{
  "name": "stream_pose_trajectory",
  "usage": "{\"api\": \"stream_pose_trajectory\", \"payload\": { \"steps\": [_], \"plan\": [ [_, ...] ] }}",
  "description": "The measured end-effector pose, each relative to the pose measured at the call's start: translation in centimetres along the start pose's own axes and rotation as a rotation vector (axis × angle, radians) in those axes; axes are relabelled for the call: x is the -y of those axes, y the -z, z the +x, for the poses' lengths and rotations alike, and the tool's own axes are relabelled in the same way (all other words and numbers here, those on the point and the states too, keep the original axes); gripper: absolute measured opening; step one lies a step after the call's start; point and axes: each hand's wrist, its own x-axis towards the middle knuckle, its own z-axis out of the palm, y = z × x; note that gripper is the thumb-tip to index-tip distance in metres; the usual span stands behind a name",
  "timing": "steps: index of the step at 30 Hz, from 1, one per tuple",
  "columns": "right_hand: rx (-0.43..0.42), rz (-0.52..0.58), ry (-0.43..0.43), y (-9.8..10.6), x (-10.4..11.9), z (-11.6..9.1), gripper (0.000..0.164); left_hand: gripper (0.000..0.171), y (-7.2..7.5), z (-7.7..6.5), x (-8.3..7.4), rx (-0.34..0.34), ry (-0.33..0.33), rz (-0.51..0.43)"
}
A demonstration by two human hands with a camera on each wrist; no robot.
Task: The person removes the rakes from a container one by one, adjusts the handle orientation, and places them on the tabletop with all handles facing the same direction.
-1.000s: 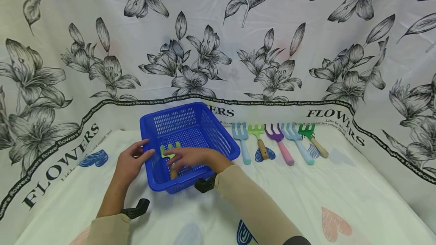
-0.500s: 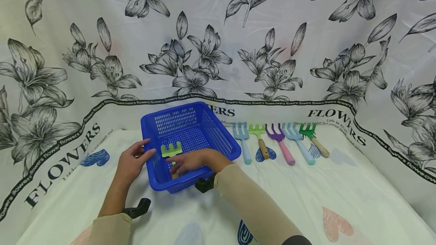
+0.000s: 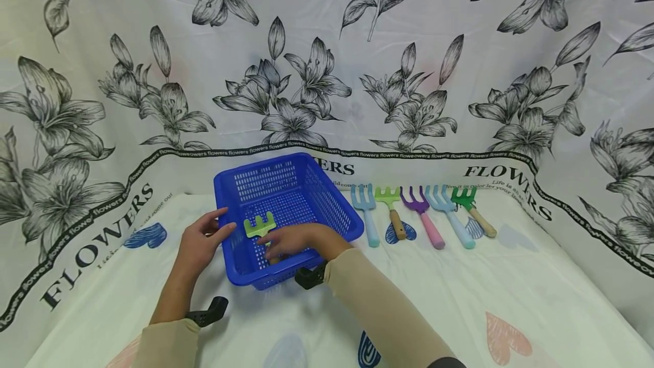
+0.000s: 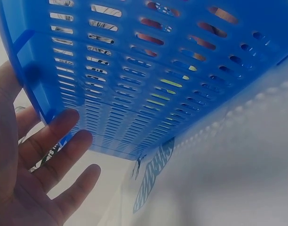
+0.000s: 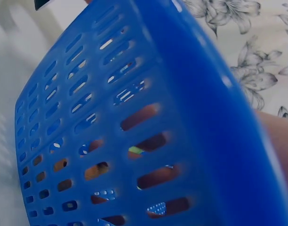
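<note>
My left hand [image 3: 201,245] grips the left rim of a blue perforated plastic basket [image 3: 232,268]. In the left wrist view, its fingers [image 4: 73,150] lie spread beside the outer wall. My right hand [image 3: 292,239] reaches over the near right side into the basket and pinches a small garden hand rake near its neck. The rake's light green head [image 3: 260,226] points away from me, and its wooden handle [image 3: 275,260] is partly covered by the fingers. Through the slots in the right wrist view, parts of the wooden handle [image 5: 96,170] show beside the fingers.
Right of the basket, several garden hand tools lie in a row: a blue fork [image 3: 365,214], a light green rake [image 3: 393,214], a purple fork with pink handle [image 3: 424,214], another blue fork [image 3: 452,216] and a dark green rake [image 3: 475,212]. A flower-printed cloth [image 3: 409,61] hangs behind.
The rake's handle end has swung to the right inside the basket, under my right fingers. My left hand stays at the rim. The whole scene has shifted slightly right in the head view.
</note>
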Motion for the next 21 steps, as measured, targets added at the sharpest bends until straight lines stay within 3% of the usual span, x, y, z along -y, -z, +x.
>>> {"api": "stream_pose_trajectory", "payload": {
  "steps": [8, 16, 21],
  "plan": [
    [-0.105, -0.023, -0.066, -0.27, -0.17, -0.19, 0.044, 0.068, 0.03, -0.03, 0.27, -0.003, -0.007, 0.006],
    [-0.038, -0.030, -0.063, -0.32, -0.11, -0.17, 0.047, 0.068, 0.09, -0.06, 0.19, 0.010, -0.003, -0.003],
    [-0.093, -0.006, -0.047, -0.33, -0.08, -0.13, 0.044, 0.066, 0.12, -0.06, 0.17, 0.008, -0.006, 0.001]
  ]
}}
